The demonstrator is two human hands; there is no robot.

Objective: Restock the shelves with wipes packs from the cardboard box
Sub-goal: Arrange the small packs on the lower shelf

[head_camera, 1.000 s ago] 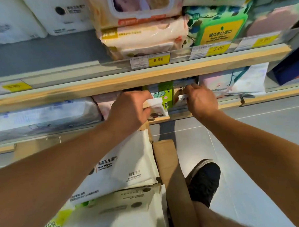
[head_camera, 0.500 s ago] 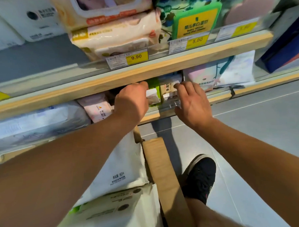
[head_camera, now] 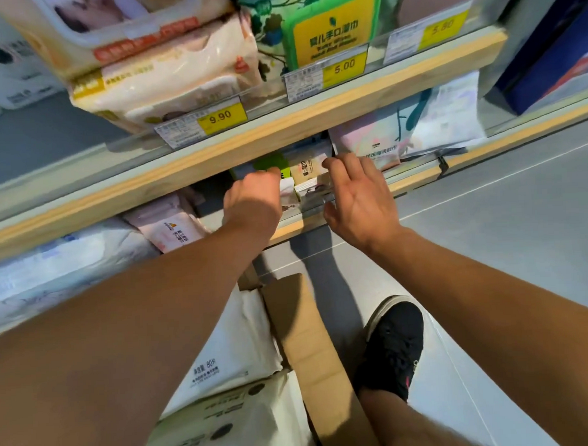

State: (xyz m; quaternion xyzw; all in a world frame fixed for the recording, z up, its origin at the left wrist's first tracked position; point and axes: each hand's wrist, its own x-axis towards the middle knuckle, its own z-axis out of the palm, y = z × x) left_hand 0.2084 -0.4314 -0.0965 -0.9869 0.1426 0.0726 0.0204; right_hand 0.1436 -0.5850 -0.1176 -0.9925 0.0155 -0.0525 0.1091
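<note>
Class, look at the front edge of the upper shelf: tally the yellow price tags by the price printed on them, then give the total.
Price tag reading 9.90: 1
Price tag reading 5.00: 1
Price tag at the right end, blurred, seems to read 5.90: 1
Total: 3 yellow price tags on the upper shelf edge.

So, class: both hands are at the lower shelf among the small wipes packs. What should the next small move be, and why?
Probably draw the right hand back and reach down to the cardboard box. Its fingers are spread and hold nothing, the small packs already stand on the lower shelf, and large white packs remain in the box.
</note>
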